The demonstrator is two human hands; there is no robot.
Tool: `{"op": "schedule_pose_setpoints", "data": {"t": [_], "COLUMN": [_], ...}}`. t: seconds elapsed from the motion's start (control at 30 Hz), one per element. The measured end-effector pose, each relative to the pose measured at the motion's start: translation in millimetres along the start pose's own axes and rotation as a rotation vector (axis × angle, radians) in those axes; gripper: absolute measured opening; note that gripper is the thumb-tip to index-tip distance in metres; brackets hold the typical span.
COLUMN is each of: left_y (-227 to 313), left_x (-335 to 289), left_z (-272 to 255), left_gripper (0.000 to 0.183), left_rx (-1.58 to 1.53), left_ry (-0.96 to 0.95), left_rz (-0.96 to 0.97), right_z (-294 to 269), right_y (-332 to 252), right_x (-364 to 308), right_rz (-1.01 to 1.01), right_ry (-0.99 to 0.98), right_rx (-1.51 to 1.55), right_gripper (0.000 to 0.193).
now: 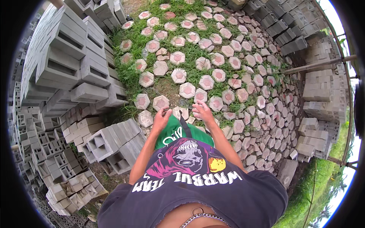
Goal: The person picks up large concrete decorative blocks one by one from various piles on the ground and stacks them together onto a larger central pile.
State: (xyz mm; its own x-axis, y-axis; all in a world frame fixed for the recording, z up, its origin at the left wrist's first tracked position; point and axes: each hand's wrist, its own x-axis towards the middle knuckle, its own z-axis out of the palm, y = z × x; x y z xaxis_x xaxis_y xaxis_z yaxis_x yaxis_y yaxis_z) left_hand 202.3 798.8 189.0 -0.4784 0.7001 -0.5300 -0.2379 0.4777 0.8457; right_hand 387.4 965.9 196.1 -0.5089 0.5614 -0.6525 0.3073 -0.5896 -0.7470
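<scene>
Reaching down w/ both hands: left hand (161, 117) & right hand (202, 111) hang side by side, fingers loosely spread, gripping nothing. Nearest thing, a pale hexagonal paver (181, 112), lies on the ground between them, just beyond a green cloth (171, 131). Grey hollow blocks (114, 144) stacked left, more pavers (207, 81) in grass ahead

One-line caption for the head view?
Both hands, left and right, reach over hexagonal pavers laid in grass beside stacked concrete blocks.
</scene>
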Motion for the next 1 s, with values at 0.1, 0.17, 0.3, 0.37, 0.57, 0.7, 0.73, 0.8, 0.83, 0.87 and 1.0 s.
{"op": "schedule_pose_setpoints", "data": {"t": [0.1,0.17,0.3,0.37,0.57,0.7,0.73,0.8,0.83,0.87,1.0], "left_y": [47.3,74.0,129.3,153.9,257.2,326.6,338.7,359.3,369.0,378.2,394.4], "left_x": [57.6,97.2,182.7,231.9,380.2,450.9,467.1,495.5,509.9,523.8,597.0], "left_z": [12.9,23.8,58.3,79.1,148.6,194.2,206.7,233.6,249.1,265.2,331.1], "left_gripper": [0.051,0.049,0.048,0.047,0.032,0.023,0.023,0.024,0.024,0.025,0.033], "left_rx": [0.069,0.168,0.181,0.22,0.124,0.282,0.292,0.294,0.301,0.355,0.482], "left_ry": [-0.101,-0.21,-0.338,-0.374,-0.5,-0.532,-0.549,-0.583,-0.595,-0.613,-0.58], "left_rz": [0.057,0.052,0.019,0.022,0.164,0.23,0.232,0.258,0.26,0.261,0.299], "right_z": [-13.4,-26.7,-56.8,-77.1,-146.1,-182.5,-193.0,-214.4,-226.8,-239.4,-300.7], "right_y": [-18.1,-27.8,-68.8,-93.2,-221.6,-287.9,-296.1,-308.8,-313.0,-316.3,-332.7], "right_x": [16.1,33.9,88.9,125.4,223.3,257.0,264.9,282.7,292.3,300.6,351.0], "right_rz": [-0.03,-0.06,-0.094,-0.13,-0.186,-0.269,-0.251,-0.241,-0.227,-0.216,-0.17], "right_ry": [0.048,0.086,0.171,0.226,0.378,0.506,0.502,0.529,0.541,0.547,0.546], "right_rx": [0.09,0.154,0.221,0.217,0.252,0.312,0.352,0.381,0.395,0.415,0.427], "right_gripper": [0.069,0.069,0.065,0.064,0.058,0.052,0.05,0.049,0.048,0.046,0.044]}}
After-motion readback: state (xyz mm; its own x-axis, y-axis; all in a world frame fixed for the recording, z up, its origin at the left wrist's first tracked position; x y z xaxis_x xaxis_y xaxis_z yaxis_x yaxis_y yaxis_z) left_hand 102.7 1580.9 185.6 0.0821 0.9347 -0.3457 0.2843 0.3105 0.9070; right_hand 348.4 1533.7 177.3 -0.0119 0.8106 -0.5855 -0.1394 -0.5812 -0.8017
